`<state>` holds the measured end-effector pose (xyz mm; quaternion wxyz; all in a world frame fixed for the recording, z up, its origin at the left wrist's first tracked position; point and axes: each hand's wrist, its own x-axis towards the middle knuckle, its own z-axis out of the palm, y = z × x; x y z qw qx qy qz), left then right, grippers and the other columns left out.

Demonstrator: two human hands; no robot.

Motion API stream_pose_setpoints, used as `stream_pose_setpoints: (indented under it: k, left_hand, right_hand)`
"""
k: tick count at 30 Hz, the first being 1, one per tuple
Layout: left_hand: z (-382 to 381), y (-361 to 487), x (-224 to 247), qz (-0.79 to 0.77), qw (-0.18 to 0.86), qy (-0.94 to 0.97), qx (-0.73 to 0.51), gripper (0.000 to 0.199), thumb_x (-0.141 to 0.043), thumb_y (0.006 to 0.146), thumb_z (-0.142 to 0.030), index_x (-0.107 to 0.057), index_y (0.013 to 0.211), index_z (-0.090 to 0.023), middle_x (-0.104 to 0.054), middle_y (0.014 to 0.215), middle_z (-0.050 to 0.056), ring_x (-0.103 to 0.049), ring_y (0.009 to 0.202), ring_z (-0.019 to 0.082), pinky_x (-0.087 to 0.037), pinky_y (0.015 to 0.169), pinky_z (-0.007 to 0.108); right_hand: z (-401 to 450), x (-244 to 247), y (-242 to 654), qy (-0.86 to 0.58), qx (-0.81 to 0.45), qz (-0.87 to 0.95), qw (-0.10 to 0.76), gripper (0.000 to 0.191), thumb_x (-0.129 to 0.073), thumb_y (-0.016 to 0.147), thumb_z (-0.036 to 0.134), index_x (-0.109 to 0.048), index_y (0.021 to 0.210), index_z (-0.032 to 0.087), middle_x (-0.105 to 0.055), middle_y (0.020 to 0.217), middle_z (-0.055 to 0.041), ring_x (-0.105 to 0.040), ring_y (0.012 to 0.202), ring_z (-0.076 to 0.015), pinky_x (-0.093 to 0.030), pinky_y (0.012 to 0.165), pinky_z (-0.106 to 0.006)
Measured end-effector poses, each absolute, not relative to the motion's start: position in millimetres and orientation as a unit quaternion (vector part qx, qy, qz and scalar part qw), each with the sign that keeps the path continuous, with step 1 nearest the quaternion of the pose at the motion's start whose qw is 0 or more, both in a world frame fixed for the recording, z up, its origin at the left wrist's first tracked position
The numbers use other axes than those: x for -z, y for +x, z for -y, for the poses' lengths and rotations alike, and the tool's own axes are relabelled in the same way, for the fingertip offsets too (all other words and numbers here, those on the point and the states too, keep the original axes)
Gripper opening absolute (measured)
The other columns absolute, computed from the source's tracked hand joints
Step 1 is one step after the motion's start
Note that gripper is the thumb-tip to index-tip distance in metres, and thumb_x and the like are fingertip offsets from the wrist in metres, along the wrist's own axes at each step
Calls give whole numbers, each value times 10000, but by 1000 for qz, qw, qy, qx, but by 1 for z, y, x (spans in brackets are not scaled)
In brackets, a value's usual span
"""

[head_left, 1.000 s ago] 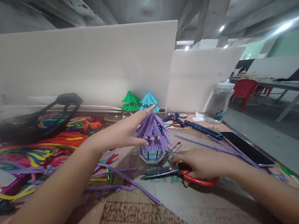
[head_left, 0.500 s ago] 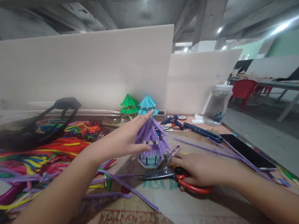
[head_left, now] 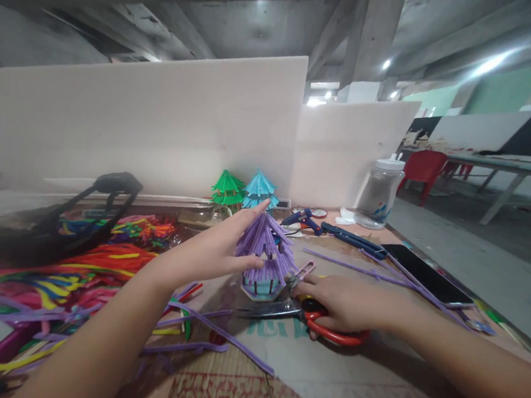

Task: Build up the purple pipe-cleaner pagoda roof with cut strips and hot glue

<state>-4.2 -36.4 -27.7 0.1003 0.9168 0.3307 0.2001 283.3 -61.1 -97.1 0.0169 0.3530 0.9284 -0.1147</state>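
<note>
A small pagoda model (head_left: 266, 248) with a purple two-tier roof and a light blue base stands on the board before me. My left hand (head_left: 232, 242) is at its left side, fingers stretched up along the roof and thumb out across its front. Whether the hand presses on it I cannot tell. Lower right, my right hand (head_left: 337, 303) is closed over the red-handled scissors (head_left: 272, 310), which lie with blades pointing left, just in front of the model. By its fingertips is a small pink-handled metal tool (head_left: 306, 269), partly hidden.
Behind stand a green model (head_left: 227, 187) and a blue model (head_left: 260, 186). A glue gun (head_left: 301, 219), blue cutter (head_left: 352, 238), phone (head_left: 425, 274) and water jar (head_left: 380, 193) are at right. Coloured pipe cleaners (head_left: 99, 265) and a black strapped object (head_left: 56, 225) crowd the left.
The view has shifted slightly, so things sit a little further left. Both hands, the scissors and the purple model keep their places relative to one another.
</note>
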Motion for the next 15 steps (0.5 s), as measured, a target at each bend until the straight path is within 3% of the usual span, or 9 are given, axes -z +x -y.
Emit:
stream_pose_setpoints:
  k: [5,10,15]
  left_hand:
    - [35,-6,28,-336,110,913,-205,877,-579,896,-524,-59,1572,-319,-115,1655,80,-209,1501,270,-242,1207,448]
    - [34,-7,28,-345,152,901,-213,915,-579,890,-547,-9,1572,-329,-163,1647,81,-254,1486,273,-385,1130,402]
    - [31,-8,29,-351,143,895,-237,915,-613,875,-519,-63,1575,-308,-272,1611,105,-340,1444,304,-373,1133,439]
  right_hand:
    - [60,96,283,355,114,-928,18,384,-566,859,321,-555,1239,267,-649,1092,-80,-636,867,-244,-423,671,-312]
    - [62,95,283,353,122,-928,15,360,-543,892,323,-581,1241,241,-640,1089,-94,-633,841,-219,-437,679,-302]
    - [65,88,287,341,75,-937,17,457,-588,893,317,-562,1345,257,-614,1170,-117,-627,900,-224,-446,727,-312]
